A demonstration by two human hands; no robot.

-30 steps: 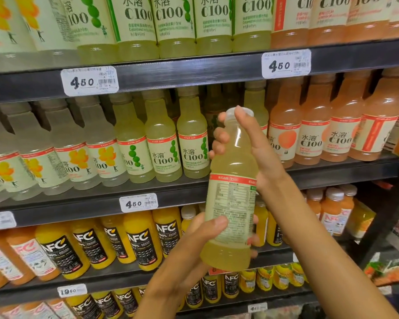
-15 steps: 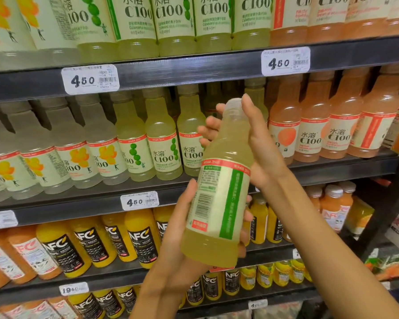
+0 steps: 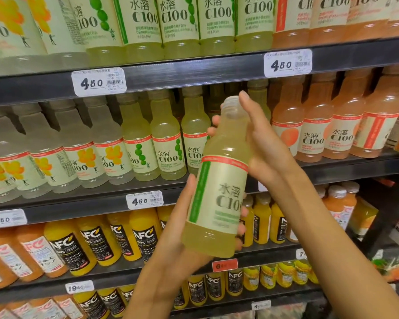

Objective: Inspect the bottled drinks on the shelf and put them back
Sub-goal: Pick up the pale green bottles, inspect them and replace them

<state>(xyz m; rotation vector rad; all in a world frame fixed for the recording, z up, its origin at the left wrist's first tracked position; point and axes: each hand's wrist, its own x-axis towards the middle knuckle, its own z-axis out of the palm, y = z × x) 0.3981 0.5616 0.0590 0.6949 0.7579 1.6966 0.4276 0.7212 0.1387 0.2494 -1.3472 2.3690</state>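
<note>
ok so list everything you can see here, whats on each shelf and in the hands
held C100 bottle: one, pale yellow-green drink, cream label with green stripe, tilted, in front of the middle shelf
green-label C100 bottles: several, pale yellow-green, top and middle shelves, centre
yellow-flower C100 bottles: several, near-clear, top and middle shelves, left
peach C100 bottles: several, orange-pink, top and middle shelves, right
NFC juice bottles: many, orange-yellow with black labels, the two lower shelves
price tags: several, white, most reading 450, on dark shelf edges
left hand: one, cupping the held bottle's base
right hand: one, around its neck
</note>
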